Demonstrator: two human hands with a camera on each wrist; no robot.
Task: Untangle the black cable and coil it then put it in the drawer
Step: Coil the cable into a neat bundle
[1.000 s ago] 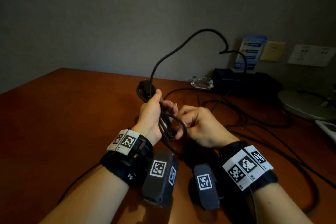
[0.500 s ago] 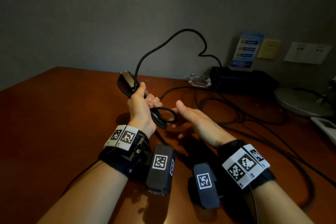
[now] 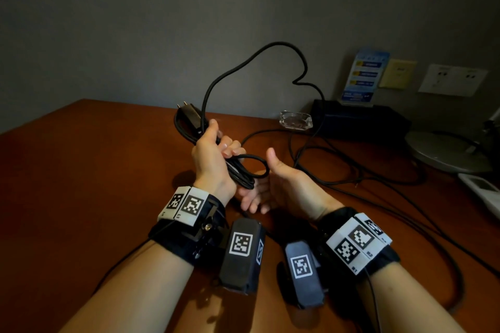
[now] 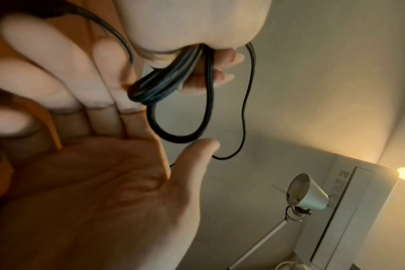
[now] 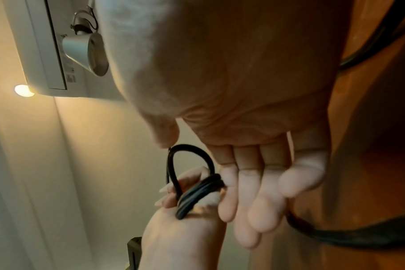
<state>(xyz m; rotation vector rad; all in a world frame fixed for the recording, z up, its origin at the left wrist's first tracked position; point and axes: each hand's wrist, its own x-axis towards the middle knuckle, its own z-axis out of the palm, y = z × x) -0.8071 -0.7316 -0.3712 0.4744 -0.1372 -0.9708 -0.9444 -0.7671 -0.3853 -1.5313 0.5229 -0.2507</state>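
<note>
One black cable [image 3: 238, 167], partly coiled, gripped in my left hand [image 3: 213, 159] above the bench [image 3: 81, 184], fingers [image 3: 230, 147] curled round the bundle; plug [image 3: 190, 115] uppermost. My right hand [image 3: 281, 186] beside it, fingers spread, palm up.

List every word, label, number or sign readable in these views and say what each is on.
No text can be read.
Blue card standing against the wall: yellow and white lines of print, too blurred.
Square-code tags on the left wristband and right wristband: patterns only; tiny marks at their edges too small.
Label on the white wall unit: too small and blurred.
Yellow plate and white sockets: nothing legible.
</note>
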